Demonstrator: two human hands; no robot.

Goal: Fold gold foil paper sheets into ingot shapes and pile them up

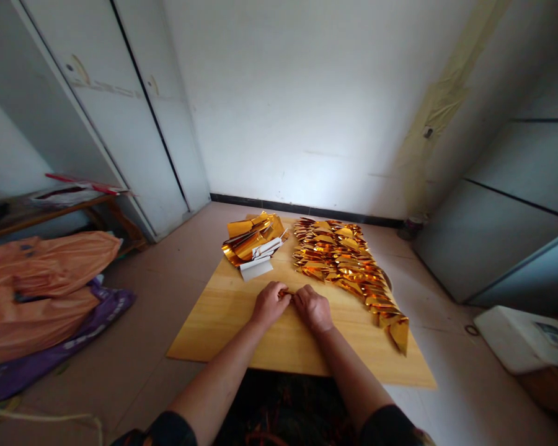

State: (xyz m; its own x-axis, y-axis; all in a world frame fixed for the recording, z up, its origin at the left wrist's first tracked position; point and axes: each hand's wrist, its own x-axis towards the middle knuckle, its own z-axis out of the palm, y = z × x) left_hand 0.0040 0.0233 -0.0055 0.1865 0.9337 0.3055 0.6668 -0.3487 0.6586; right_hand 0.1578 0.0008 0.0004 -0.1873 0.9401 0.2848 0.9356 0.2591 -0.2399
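Near the middle of the wooden board, my left hand point(268, 303) and my right hand point(312, 308) are close together, fingers closed. Between them shows a small piece of gold foil paper point(284, 292), mostly covered by my fingers, so its shape is hard to make out. Beyond my left hand lies a loose stack of gold foil sheets point(255, 238), with some white backs turned up. Rows of folded gold foil pieces point(335, 251) spread over the board's right side, overlapping one another and trailing toward its front right corner.
The wooden board point(209, 328) is low, over a tiled floor. On the left are orange cloth point(41, 291), a purple bag point(79, 337) and a wooden bench point(102, 204). Grey cabinets point(106, 111) stand behind them. To the right are a grey refrigerator-like unit point(502, 217) and a white box point(523, 337).
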